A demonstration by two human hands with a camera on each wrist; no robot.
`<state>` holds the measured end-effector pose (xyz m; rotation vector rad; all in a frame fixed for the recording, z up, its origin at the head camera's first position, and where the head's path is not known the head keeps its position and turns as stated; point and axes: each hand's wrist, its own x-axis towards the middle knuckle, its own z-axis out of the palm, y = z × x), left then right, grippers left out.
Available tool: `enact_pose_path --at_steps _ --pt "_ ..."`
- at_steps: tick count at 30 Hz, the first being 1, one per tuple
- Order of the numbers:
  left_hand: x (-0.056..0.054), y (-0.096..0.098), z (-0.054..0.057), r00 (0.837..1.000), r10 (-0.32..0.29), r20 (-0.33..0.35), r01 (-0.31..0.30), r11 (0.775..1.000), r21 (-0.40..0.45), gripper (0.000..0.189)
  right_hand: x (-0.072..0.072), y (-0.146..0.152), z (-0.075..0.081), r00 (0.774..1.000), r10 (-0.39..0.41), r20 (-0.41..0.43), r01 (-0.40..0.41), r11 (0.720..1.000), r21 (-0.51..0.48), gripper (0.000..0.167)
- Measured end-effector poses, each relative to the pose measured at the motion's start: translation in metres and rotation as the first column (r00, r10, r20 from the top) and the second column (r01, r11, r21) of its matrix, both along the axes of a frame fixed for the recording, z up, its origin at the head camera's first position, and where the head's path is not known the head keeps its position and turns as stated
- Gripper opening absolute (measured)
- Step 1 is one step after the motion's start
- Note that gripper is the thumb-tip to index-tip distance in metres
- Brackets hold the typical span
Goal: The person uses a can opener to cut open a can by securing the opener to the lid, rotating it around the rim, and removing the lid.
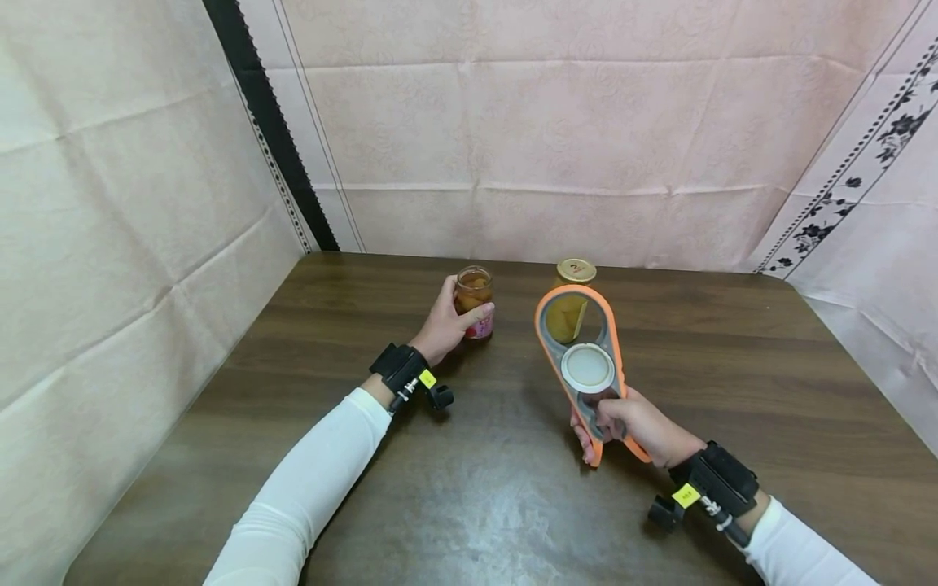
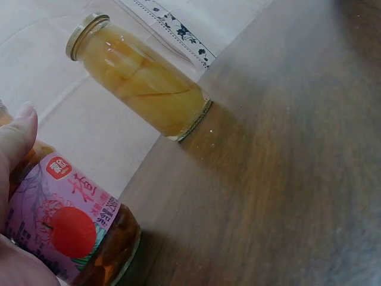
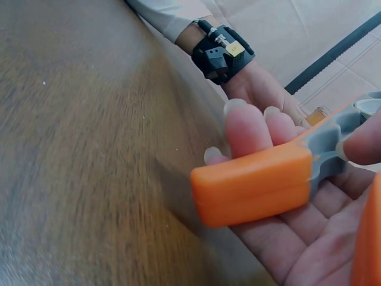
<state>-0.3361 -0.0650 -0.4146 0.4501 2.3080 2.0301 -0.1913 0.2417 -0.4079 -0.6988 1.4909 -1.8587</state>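
Note:
My left hand [image 1: 444,325] grips a glass jar [image 1: 474,286] of brownish fruit, its thumb across the side. The jar stands upright on the table with its mouth uncovered; a pink label [image 2: 37,199] with a red fruit faces the left wrist camera. In my right hand [image 1: 648,423] is an orange and grey jar opener [image 1: 544,330], raised over the table, fingers curled under one handle and thumb on top. A round pale lid [image 1: 588,368] sits within the opener's grey jaws.
Behind the opener in the head view stands a second glass jar [image 2: 140,77] of yellow fruit, capped with a gold lid [image 1: 576,269]. The brown wooden table [image 1: 410,505] ends at a cloth-covered wall [image 1: 572,130] at the back.

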Motion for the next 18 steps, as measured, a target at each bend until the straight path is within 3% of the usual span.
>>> enact_pose_path --at_steps 13,18 --pt "-0.0007 -0.0042 -0.0053 0.999 0.040 -0.007 -0.040 0.999 -0.025 0.062 0.0001 -0.0012 -0.0006 1.000 -0.006 -0.001 0.006 1.000 0.024 0.026" --pt "0.0014 -0.0071 -0.0034 0.999 0.039 -0.010 -0.039 0.997 -0.063 0.060 0.0001 -0.0017 0.0000 0.999 0.034 0.020 -0.034 0.999 -0.019 0.030"
